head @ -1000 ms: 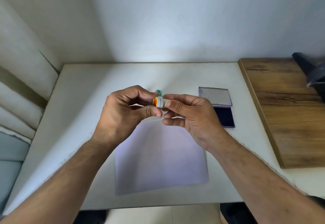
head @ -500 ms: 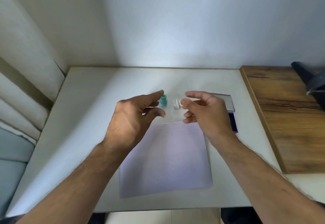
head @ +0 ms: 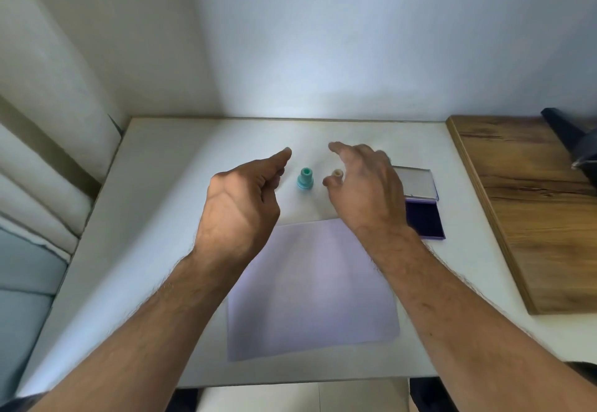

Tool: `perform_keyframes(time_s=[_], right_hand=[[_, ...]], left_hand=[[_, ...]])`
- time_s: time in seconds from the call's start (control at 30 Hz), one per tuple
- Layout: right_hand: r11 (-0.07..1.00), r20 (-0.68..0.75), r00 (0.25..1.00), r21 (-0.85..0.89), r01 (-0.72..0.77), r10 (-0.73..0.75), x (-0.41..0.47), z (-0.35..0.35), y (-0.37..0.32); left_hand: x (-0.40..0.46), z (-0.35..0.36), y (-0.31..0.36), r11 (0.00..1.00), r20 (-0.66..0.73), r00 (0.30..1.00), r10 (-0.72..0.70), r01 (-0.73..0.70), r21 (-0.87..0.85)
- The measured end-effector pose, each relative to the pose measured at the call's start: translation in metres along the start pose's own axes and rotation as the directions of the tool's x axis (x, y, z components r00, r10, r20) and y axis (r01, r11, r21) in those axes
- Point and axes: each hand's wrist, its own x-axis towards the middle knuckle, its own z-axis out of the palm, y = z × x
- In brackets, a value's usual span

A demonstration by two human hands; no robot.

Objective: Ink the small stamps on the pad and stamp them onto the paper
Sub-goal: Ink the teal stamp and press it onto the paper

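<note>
**Stamps set down, hands opening**

A second ago we held a small white stamp between both hands; now it is out of our grip. Our left hand (head: 239,205) hangs open and empty at centre frame, fingers loosely spread. Our right hand (head: 365,192) is open too — a small beige stamp (head: 338,173) peeks out just beside its thumb, and we cannot tell whether skin touches it. The teal stamp (head: 305,179) stands upright between the hands, on the white table (head: 155,217). The ink pad (head: 423,219) lies open at centre right, partly behind the right wrist; the paper (head: 310,289) below shows no marks. We judge that inking has not begun — one stamp must be picked next.
</note>
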Motion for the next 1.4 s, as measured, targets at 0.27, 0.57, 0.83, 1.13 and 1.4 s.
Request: perform_keyframes(time_s=[0.27,0.57,0.83,1.13,1.4], right_hand=[[0.945,0.13,0.959,-0.178,0.273,-0.253,-0.004,0.01,-0.025],[0.858,0.119,0.96,0.432,-0.279,0.252,-0.014,-0.022,-0.032],[0.18,0.558,0.667,0.685,-0.706,0.493,-0.04,-0.053,-0.03],[0.146,0.763,0.543,0.528,-0.836,0.35,-0.027,-0.044,-0.022],[-0.047,0.787,0.59,0.606,-0.794,0.178,-0.014,-0.034,-0.015]], left_hand=[[0.0,0.0,0.001,0.999,-0.019,1.0,0.001,-0.002,-0.032],[0.0,0.0,0.003,0.996,0.104,0.994,-0.022,0.031,-0.085],[-0.007,0.004,0.011,0.961,0.154,0.977,0.149,-0.106,-0.257],[-0.007,0.005,0.004,0.936,0.185,0.975,0.122,-0.051,-0.348],[-0.004,0.006,0.002,0.917,0.149,0.988,-0.032,0.088,-0.39]])
